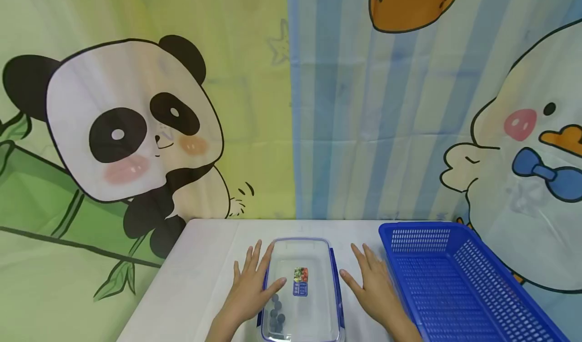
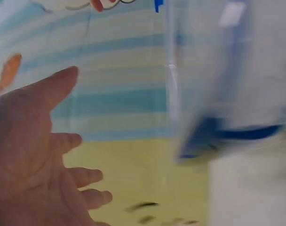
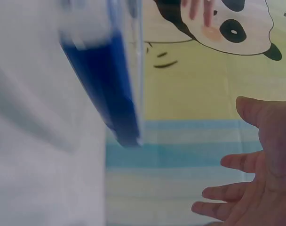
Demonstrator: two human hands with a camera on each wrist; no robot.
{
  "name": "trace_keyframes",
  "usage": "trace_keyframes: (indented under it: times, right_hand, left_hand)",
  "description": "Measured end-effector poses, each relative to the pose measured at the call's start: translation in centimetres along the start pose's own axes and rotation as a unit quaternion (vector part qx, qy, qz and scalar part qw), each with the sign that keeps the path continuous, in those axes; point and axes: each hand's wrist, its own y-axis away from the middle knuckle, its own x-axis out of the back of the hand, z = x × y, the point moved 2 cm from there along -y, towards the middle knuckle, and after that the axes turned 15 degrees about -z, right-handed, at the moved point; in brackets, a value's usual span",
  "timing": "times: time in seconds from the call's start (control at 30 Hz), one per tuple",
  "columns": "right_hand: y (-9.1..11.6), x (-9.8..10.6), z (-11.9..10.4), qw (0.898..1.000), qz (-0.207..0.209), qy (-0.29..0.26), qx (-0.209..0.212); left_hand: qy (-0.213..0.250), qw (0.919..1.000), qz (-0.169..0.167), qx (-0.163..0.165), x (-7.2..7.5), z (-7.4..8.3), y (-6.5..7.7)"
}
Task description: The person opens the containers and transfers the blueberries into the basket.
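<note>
A clear plastic food container [image 1: 313,306] with blue side clips stands on the white table, its lid on and a printed label [image 1: 300,281] on top. Several small dark round balls [image 1: 276,315] show through its left side. My left hand [image 1: 247,291] hovers at the container's left edge, fingers spread, thumb reaching over the lid in the head view. To the right of the container, my right hand [image 1: 375,294] has its fingers extended and apart, holding nothing. Both wrist views show the spread fingers, with the container's clips [image 3: 103,84] blurred beside them.
A blue plastic basket [image 1: 436,266] with perforated walls stands at the right of the table, close beside my right hand. Behind the table hangs a curtain [image 1: 254,104] printed with a panda and a duck. White tabletop [image 1: 182,281] extends left of the container.
</note>
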Motion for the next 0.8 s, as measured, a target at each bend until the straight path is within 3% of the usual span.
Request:
trace_keyframes:
  times: [0.1, 0.3, 0.47, 0.63, 0.7, 0.8]
  right_hand:
    - [0.0, -2.6, -0.2, 0.996, -0.024, -0.081, -0.002]
    - [-0.3, -7.1, -0.1, 0.979, -0.070, -0.188, -0.037]
    - [0.1, -8.9, 0.5, 0.970, -0.083, -0.220, -0.055]
    - [0.2, -9.5, 0.9, 0.962, -0.087, -0.254, -0.054]
    - [0.2, -9.7, 0.9, 0.958, -0.090, -0.266, -0.052]
    - [0.1, -9.8, 0.9, 0.954, -0.090, -0.281, -0.052]
  left_hand:
    - [0.110, 0.9939, 0.006, 0.001, -2.3, -2.0, -0.2]
    - [0.289, 0.9572, 0.006, -0.019, -6.1, -4.2, -0.4]
    - [0.369, 0.9280, -0.027, -0.041, -7.7, -4.7, -0.4]
    - [0.445, 0.8933, -0.048, -0.039, -8.4, -5.4, -0.2]
    - [0.461, 0.8852, -0.048, -0.035, -8.5, -5.6, -0.1]
    - [0.466, 0.8834, -0.046, -0.025, -8.5, -5.9, 0.0]
